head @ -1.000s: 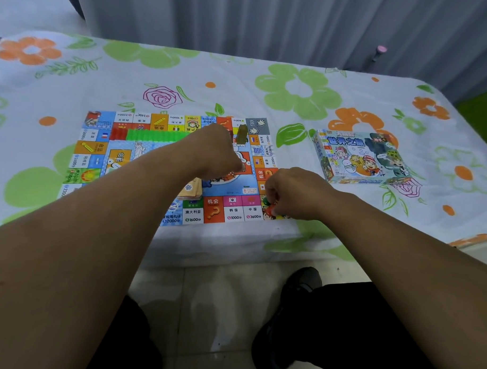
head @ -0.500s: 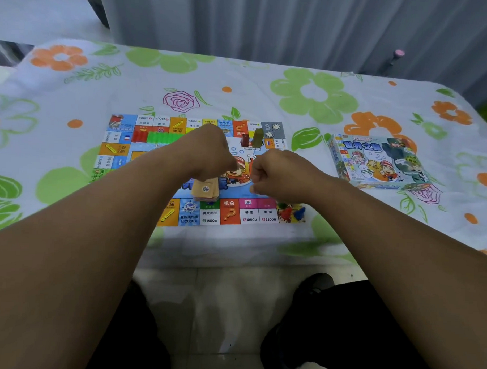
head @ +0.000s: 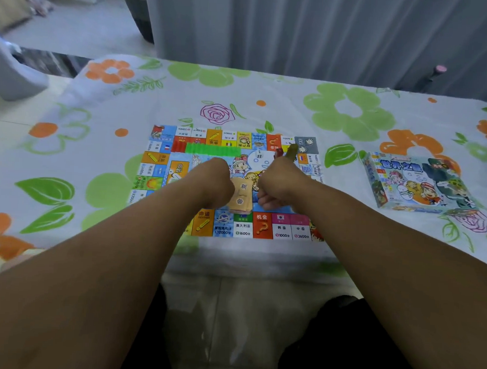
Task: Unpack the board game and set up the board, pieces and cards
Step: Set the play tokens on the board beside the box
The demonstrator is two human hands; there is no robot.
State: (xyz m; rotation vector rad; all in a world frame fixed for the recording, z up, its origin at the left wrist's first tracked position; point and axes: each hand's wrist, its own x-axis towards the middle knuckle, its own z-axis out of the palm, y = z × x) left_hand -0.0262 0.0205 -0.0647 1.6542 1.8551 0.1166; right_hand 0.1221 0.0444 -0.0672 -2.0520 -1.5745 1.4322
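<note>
The colourful game board lies flat on the flowered table near its front edge. A tan stack of cards sits on the board's middle. My left hand has its fingers curled against the stack's left edge and grips it. My right hand is curled into a fist just right of the stack, and whether it holds anything is hidden. A row of green houses and red pieces lie along the board's far side. A red token, an olive token and a die stand near the far right corner.
The closed game box lies on the table to the right of the board. A grey curtain hangs behind the table. The tablecloth spreads wide on the board's left. My legs and the tiled floor show below the table edge.
My right hand has moved from the board's near right corner to the middle, beside the card stack. My left hand has come back toward the stack. The view has shifted to the left.
</note>
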